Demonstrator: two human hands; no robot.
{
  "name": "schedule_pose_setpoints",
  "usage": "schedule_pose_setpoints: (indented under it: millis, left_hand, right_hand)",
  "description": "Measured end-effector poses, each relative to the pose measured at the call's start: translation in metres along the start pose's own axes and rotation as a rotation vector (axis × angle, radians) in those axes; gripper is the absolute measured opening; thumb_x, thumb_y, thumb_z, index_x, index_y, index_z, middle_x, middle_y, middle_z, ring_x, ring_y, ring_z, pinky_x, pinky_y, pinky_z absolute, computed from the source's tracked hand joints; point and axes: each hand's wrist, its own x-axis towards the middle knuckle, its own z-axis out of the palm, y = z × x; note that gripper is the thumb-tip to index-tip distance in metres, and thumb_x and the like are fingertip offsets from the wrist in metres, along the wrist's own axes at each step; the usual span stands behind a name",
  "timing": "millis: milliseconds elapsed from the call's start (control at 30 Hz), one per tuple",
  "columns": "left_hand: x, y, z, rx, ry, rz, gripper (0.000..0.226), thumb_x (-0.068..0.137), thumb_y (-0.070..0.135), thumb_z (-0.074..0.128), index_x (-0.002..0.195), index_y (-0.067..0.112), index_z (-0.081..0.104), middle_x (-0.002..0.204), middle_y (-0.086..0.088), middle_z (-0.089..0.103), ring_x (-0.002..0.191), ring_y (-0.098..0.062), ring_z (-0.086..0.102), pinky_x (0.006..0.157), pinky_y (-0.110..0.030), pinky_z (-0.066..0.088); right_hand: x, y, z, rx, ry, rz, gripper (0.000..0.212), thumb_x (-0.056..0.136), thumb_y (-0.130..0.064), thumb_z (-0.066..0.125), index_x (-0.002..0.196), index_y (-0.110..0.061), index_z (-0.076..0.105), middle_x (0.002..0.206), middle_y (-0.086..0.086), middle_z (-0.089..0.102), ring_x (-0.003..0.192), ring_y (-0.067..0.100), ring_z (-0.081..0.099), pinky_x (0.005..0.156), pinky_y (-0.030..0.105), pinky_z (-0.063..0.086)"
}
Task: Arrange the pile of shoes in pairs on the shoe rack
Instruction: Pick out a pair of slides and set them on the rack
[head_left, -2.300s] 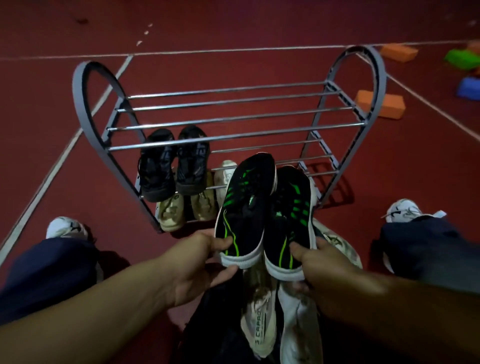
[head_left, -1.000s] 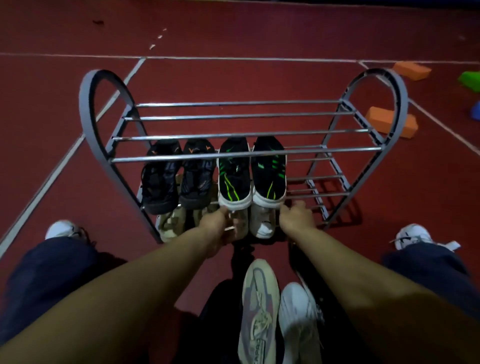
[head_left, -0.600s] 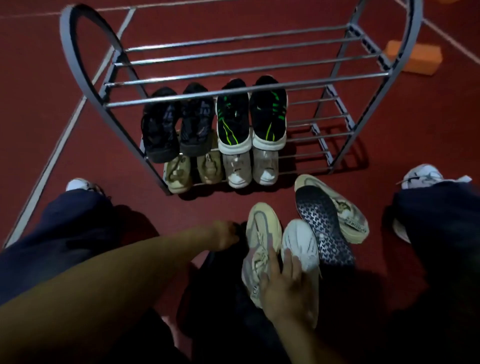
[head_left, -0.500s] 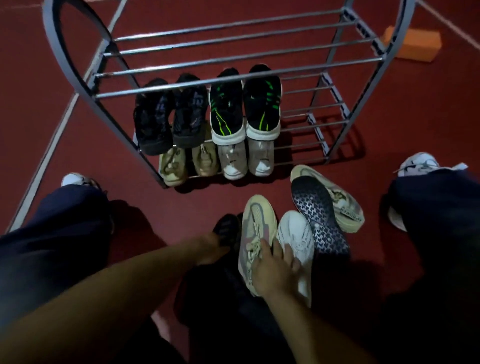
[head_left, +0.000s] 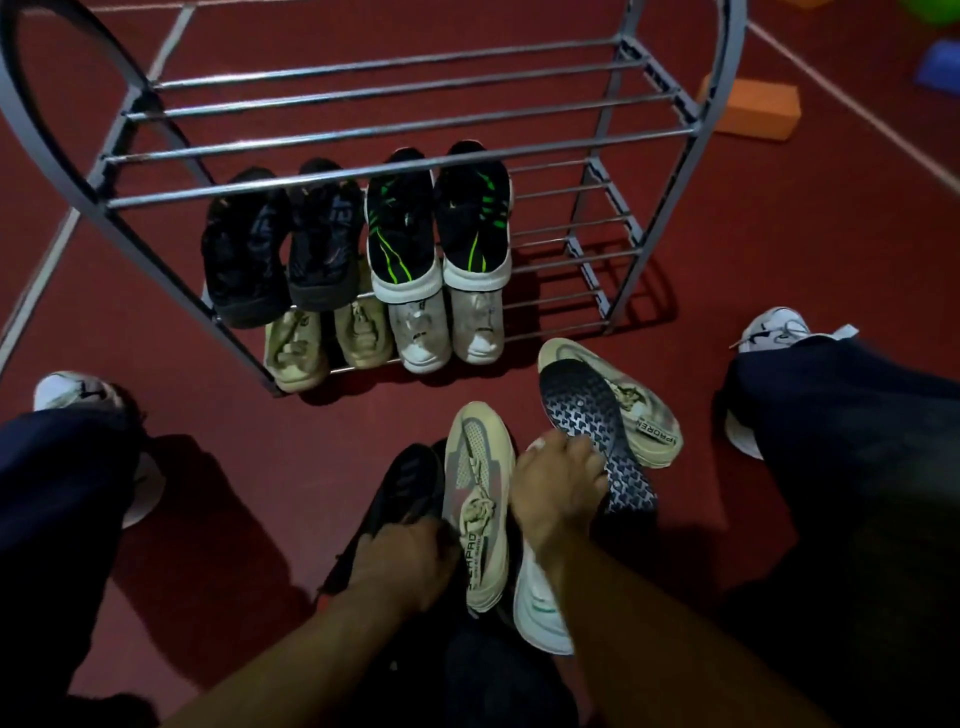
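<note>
The black-and-green pair now sits on the shoe rack, released. Both hands have dropped to the pile on the floor: left hand grasping a black shoe, right hand clutching the white shoe.

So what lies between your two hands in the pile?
In the head view, a beige laced shoe lies upright between the left hand and right hand.
</note>
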Motion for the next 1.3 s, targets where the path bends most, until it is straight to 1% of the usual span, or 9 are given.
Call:
schedule_pose_setpoints:
  millis: [100, 300, 467, 600, 800, 967, 1100, 1200, 1300]
  left_hand:
    - [0.016, 0.004, 0.006, 0.135, -0.106, -0.064, 0.061, 0.084, 0.066, 0.041, 0.124, 0.023, 0.054, 0.124, -0.005, 0.064, 0.115, -0.027, 0.059, 0.096, -0.042, 0.043]
    - [0.033, 0.007, 0.012, 0.062, -0.125, -0.129, 0.064, 0.071, 0.067, 0.057, 0.122, 0.028, 0.058, 0.118, 0.003, 0.067, 0.107, -0.019, 0.064, 0.085, -0.032, 0.049]
    - [0.029, 0.01, 0.006, 0.067, -0.098, -0.126, 0.068, 0.076, 0.064, 0.06, 0.126, 0.018, 0.052, 0.121, -0.002, 0.066, 0.11, -0.022, 0.063, 0.089, -0.033, 0.05]
    - [0.023, 0.011, 0.001, 0.095, -0.076, -0.122, 0.071, 0.077, 0.064, 0.061, 0.122, 0.012, 0.049, 0.121, -0.006, 0.065, 0.11, -0.026, 0.063, 0.088, -0.035, 0.049]
    - [0.018, 0.01, -0.002, 0.046, -0.063, -0.115, 0.067, 0.07, 0.069, 0.059, 0.117, 0.021, 0.057, 0.114, -0.001, 0.068, 0.104, -0.024, 0.066, 0.085, -0.034, 0.052]
    - [0.018, 0.005, -0.013, -0.158, -0.192, -0.103, 0.042, 0.078, 0.059, 0.052, 0.085, 0.022, 0.07, 0.097, -0.003, 0.072, 0.087, -0.023, 0.066, 0.078, -0.03, 0.051]
    - [0.012, 0.002, -0.039, -0.824, -0.057, -0.232, 0.045, 0.095, 0.045, 0.049, 0.074, 0.008, 0.064, 0.08, -0.01, 0.066, 0.063, -0.017, 0.058, 0.063, -0.022, 0.048]
    - [0.004, -0.003, -0.058, -1.35, -0.219, -0.274, 0.054, 0.083, 0.063, 0.058, 0.087, 0.011, 0.072, 0.091, -0.01, 0.074, 0.079, -0.025, 0.069, 0.074, -0.027, 0.054]
    - [-0.009, -0.021, -0.057, -1.177, -0.3, -0.173, 0.042, 0.08, 0.055, 0.067, 0.085, 0.014, 0.069, 0.066, -0.001, 0.068, 0.056, -0.014, 0.061, 0.051, -0.021, 0.045]
  right_hand:
    - [0.057, 0.024, -0.019, 0.031, 0.085, 0.18, 0.048, 0.085, -0.031, 0.055, 0.131, -0.017, 0.048, 0.142, 0.014, 0.04, 0.126, 0.035, 0.039, 0.102, 0.048, 0.035]
    - [0.136, 0.083, -0.022, 0.462, -0.16, 0.63, 0.072, 0.083, -0.038, 0.06, 0.143, -0.009, 0.035, 0.15, 0.017, 0.036, 0.134, 0.039, 0.039, 0.108, 0.045, 0.038]
    - [0.121, 0.09, -0.003, 0.578, -0.043, 0.74, 0.076, 0.078, -0.039, 0.065, 0.141, -0.005, 0.037, 0.144, 0.017, 0.039, 0.128, 0.039, 0.045, 0.097, 0.043, 0.043]
    - [0.119, 0.09, -0.008, 0.716, -0.186, 0.747, 0.071, 0.072, -0.038, 0.06, 0.134, -0.006, 0.049, 0.126, 0.014, 0.051, 0.105, 0.032, 0.057, 0.074, 0.034, 0.048]
    - [0.113, 0.084, -0.017, 0.896, -0.09, 0.782, 0.108, 0.047, -0.038, 0.078, 0.139, -0.007, 0.029, 0.142, 0.018, 0.044, 0.123, 0.038, 0.051, 0.102, 0.049, 0.045]
    - [0.069, 0.014, -0.055, 0.963, 0.088, 0.695, 0.065, 0.077, -0.04, 0.067, 0.129, -0.006, 0.05, 0.13, 0.019, 0.059, 0.118, 0.037, 0.058, 0.097, 0.044, 0.05]
    - [0.012, -0.028, -0.036, 1.242, -0.055, 0.812, 0.069, 0.063, -0.052, 0.057, 0.122, -0.017, 0.054, 0.124, 0.009, 0.062, 0.104, 0.034, 0.064, 0.084, 0.048, 0.057]
    - [-0.068, -0.047, -0.019, 1.393, -0.219, 0.745, 0.045, 0.084, -0.035, 0.064, 0.124, -0.018, 0.056, 0.116, 0.007, 0.065, 0.095, 0.032, 0.069, 0.051, 0.031, 0.056]
    - [-0.115, -0.048, 0.003, 1.333, -0.388, 0.618, 0.034, 0.083, -0.048, 0.059, 0.108, -0.025, 0.057, 0.113, 0.006, 0.065, 0.096, 0.028, 0.067, 0.062, 0.037, 0.058]
